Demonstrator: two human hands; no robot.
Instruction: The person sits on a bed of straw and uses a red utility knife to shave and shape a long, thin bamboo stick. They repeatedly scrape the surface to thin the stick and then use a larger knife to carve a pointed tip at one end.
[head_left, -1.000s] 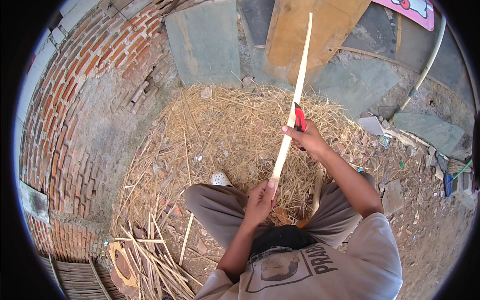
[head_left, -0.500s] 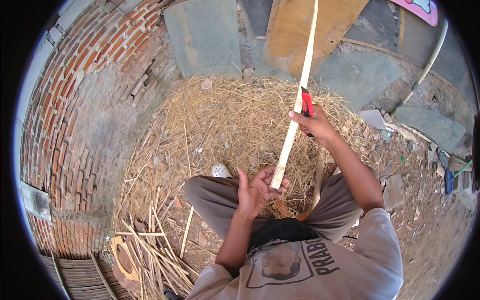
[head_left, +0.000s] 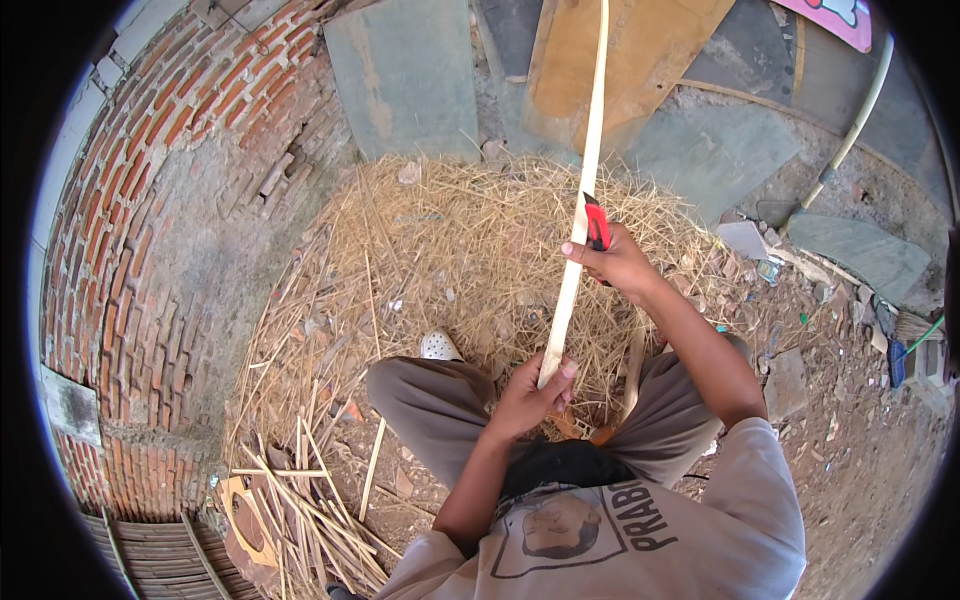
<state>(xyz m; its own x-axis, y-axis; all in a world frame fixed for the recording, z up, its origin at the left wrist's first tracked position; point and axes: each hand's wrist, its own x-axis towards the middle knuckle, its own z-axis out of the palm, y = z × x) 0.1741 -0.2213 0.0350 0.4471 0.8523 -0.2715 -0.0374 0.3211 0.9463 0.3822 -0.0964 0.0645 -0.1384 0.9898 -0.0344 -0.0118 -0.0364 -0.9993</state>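
Note:
A long pale strip of split bamboo or wood runs from my lap up past the top edge of the view. My left hand is closed around its near end, just above my crossed legs. Farther up, my right hand grips a red and black box cutter, with the thumb laid across the strip. The cutter's dark blade lies against the right side of the strip. The strip's far end is out of view.
Dry shavings cover the ground ahead. A pile of thin sticks lies at lower left, beside a brick wall. Grey and brown boards lean at the back. A small broom and rubble lie at right.
My left hand has gone from open beneath the strip's near end to closed around it. The strip, my right hand and the cutter have shifted slightly left.

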